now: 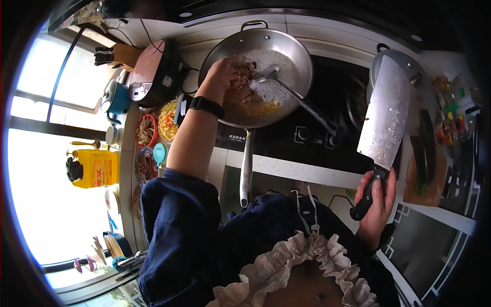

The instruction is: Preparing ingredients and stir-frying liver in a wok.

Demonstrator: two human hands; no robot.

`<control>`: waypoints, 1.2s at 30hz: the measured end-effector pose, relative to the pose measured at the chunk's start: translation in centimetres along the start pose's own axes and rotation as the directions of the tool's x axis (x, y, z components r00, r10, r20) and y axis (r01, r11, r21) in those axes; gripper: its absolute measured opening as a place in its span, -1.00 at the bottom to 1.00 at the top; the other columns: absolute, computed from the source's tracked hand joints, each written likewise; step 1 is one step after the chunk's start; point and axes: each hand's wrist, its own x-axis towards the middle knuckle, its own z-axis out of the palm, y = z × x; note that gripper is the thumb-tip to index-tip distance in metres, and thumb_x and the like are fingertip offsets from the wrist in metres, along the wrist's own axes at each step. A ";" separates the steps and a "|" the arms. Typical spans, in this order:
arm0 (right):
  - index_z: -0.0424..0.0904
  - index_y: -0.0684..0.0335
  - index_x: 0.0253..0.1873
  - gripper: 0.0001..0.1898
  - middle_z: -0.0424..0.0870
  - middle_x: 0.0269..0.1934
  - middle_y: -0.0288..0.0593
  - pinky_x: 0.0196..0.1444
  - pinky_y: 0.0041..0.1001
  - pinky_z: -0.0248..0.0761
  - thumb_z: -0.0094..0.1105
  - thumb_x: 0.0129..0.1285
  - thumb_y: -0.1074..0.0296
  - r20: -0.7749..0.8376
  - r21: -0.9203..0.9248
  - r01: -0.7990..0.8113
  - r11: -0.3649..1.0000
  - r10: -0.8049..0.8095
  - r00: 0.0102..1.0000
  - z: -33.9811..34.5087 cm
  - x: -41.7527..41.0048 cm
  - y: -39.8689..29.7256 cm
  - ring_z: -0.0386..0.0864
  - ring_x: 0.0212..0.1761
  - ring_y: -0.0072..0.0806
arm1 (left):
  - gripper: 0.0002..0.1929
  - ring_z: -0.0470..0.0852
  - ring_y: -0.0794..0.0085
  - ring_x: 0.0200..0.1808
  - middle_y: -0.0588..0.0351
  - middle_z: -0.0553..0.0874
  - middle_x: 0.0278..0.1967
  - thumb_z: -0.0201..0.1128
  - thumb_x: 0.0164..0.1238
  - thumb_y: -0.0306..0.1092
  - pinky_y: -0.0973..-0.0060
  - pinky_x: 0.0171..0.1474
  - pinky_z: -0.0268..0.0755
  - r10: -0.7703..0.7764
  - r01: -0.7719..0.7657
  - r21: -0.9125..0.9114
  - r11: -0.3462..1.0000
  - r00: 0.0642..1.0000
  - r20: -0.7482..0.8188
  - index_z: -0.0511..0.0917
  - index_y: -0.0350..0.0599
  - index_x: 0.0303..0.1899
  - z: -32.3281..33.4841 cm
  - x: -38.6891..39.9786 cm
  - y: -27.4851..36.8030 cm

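My left hand (221,73) reaches over the left side of a steel wok (301,61). Its fingers are at dark reddish pieces of food (245,73), perhaps dried chillies or meat. Whether it still grips any of them cannot be told. Bubbling, foamy liquid (282,63) fills the wok's bottom, with more brownish food at its near side. A metal spatula (285,85) leans in the wok, its dark handle over the rim. My right hand (378,201) holds a cleaver (387,111) by its black handle, the wet blade pointing away from me over the stove's right side.
The wok's long handle (246,169) juts toward me over the black stove (276,140). At left stand a red bowl (155,132) of strips, a plate of shredded vegetables (168,121) and a rice cooker (163,76). A lidded pan (418,82) and cutting board (439,178) are at right.
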 end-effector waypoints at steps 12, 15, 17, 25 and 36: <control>0.08 0.28 0.24 -0.57 0.42 -0.33 -0.15 -0.55 -0.65 0.22 -0.15 0.30 0.38 0.081 0.026 0.006 1.000 -0.008 0.997 4.2 -2.9 0.7 0.32 -0.57 -0.62 | -0.77 0.40 0.70 -0.62 0.22 0.57 -0.44 0.10 0.27 -0.31 0.75 -0.62 0.21 0.469 -0.493 0.382 0.782 0.869 0.159 0.53 -0.21 -0.13 -9.9 -11.4 1.8; 0.04 0.28 0.24 -0.56 0.39 -0.37 -0.16 -0.54 -0.64 0.22 -0.15 0.31 0.36 0.160 0.048 0.033 0.998 -0.040 0.986 6.9 -4.8 0.7 0.30 -0.56 -0.63 | -0.79 0.17 0.82 -0.70 0.40 0.39 -0.61 0.15 0.26 -0.27 0.81 -0.67 -0.12 0.511 -0.507 0.141 0.850 0.860 0.011 0.57 -0.20 -0.20 -17.4 -16.2 0.8; 0.05 0.30 0.23 -0.56 0.38 -0.37 -0.16 -0.55 -0.64 0.22 -0.13 0.31 0.33 0.275 0.049 0.034 0.998 -0.046 0.960 9.1 -6.3 0.6 0.30 -0.57 -0.62 | -0.81 0.16 0.82 -0.71 0.39 0.38 -0.65 0.16 0.24 -0.28 0.80 -0.68 -0.10 0.516 -0.499 0.141 0.855 0.845 -0.139 0.58 -0.19 -0.24 -23.9 -18.8 -0.9; 0.04 0.38 0.20 -0.55 0.41 -0.36 -0.13 -0.58 -0.64 0.25 -0.11 0.31 0.32 0.579 -0.066 -0.066 0.996 0.092 0.810 18.8 -10.8 0.0 0.33 -0.59 -0.60 | -0.78 0.62 0.47 -0.45 0.08 0.67 -0.49 0.23 0.05 -0.24 0.55 -0.33 0.44 0.497 -0.056 0.584 0.810 0.593 -0.633 0.63 -0.18 -0.35 -49.4 -19.5 -16.0; 0.01 0.41 0.22 -0.54 0.42 -0.35 -0.11 -0.59 -0.64 0.25 -0.14 0.32 0.33 0.551 -0.254 -0.058 0.965 0.194 0.812 25.3 -14.7 2.7 0.33 -0.60 -0.60 | -0.07 0.21 -0.07 0.22 -0.34 0.21 0.19 0.30 -0.10 0.11 0.27 0.23 0.13 0.531 0.146 0.835 0.530 0.711 -0.461 0.10 -0.31 0.23 -49.9 -14.1 -25.4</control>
